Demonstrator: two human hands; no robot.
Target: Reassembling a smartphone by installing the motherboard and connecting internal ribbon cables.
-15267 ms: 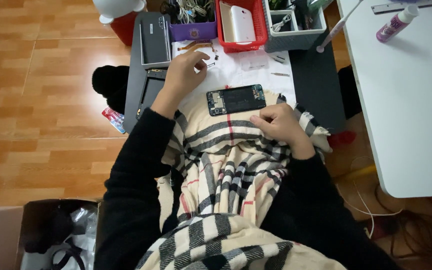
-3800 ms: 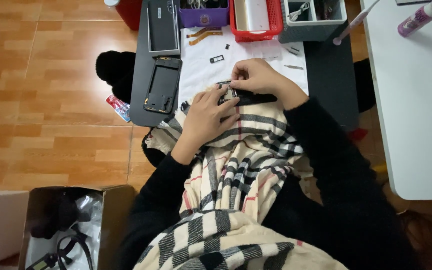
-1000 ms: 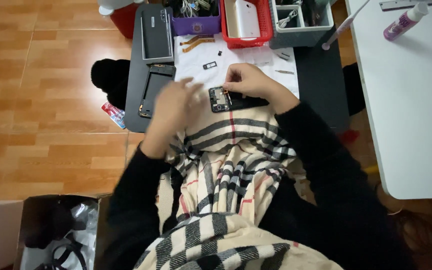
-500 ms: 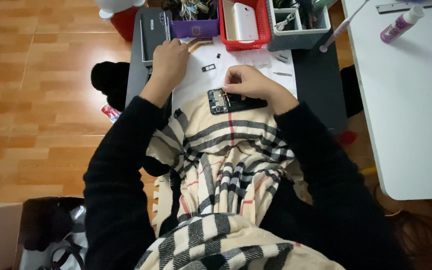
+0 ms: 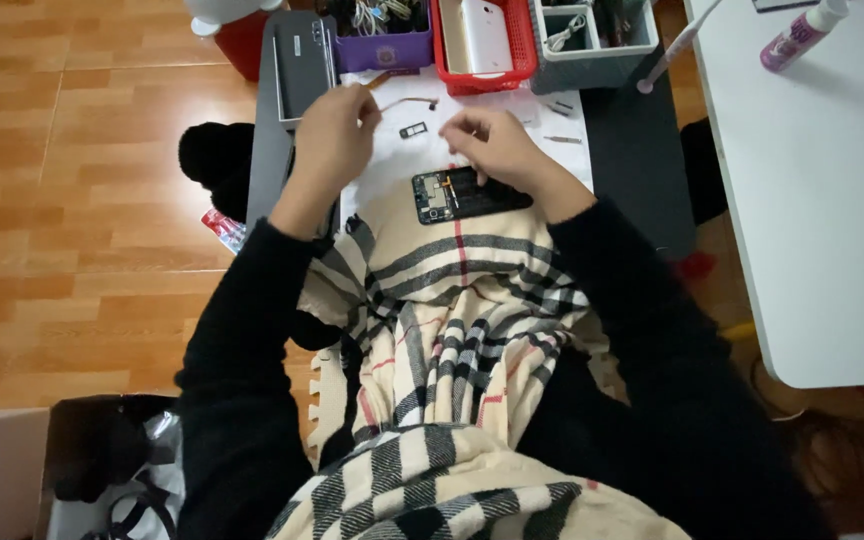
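A dark grey desk carries a white sheet across its middle. On the sheet lie an opened phone at the near edge, a small black part and a few screws. Along the far edge stand a purple tray, a red basket and a grey bin; a dark slab fills the far left corner.

The person wears a black long-sleeved top; both sleeves run down to the wrists and leave the left hand and right hand bare. A cream scarf with a plaid pattern of black, grey and thin red stripes drapes down the front, with a short fringe along its left edge.
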